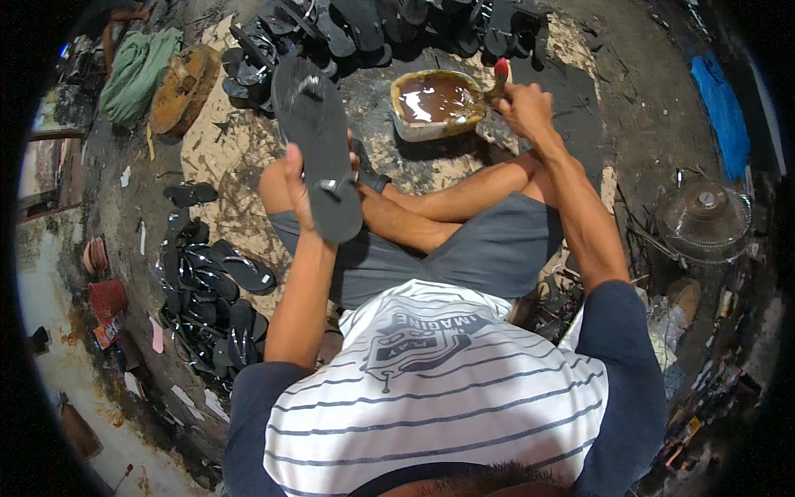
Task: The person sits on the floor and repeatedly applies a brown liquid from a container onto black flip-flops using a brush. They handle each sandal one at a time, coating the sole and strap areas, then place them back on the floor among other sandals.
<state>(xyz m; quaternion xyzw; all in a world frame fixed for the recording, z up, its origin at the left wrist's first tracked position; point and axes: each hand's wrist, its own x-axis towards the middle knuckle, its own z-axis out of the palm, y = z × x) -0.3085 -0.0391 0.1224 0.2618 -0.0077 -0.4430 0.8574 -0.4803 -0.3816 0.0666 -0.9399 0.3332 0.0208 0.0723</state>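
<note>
My left hand (pixel 300 192) grips a black sandal sole (pixel 319 137) by its edges, raised above my left knee. The thumb lies on one side and fingertips show at the other. Small shiny dark pieces stand out near both ends of the sole's upturned face. Beyond my crossed legs, a pale tub (pixel 416 132) with a smeared rim contains brown liquid (pixel 435 98). My right hand (pixel 527 110) is closed round a brush (pixel 499 83) with a red-tipped handle, at the tub's right rim. The bristle end cannot be made out clearly.
Many black sandals (pixel 364 29) line the far side, and another pile (pixel 211 277) lies at my left. A round brown block (pixel 184 89) and green cloth (pixel 141 74) are far left. To the right lie a round wire-caged fan (pixel 705 219) and a blue sheet (pixel 719 112).
</note>
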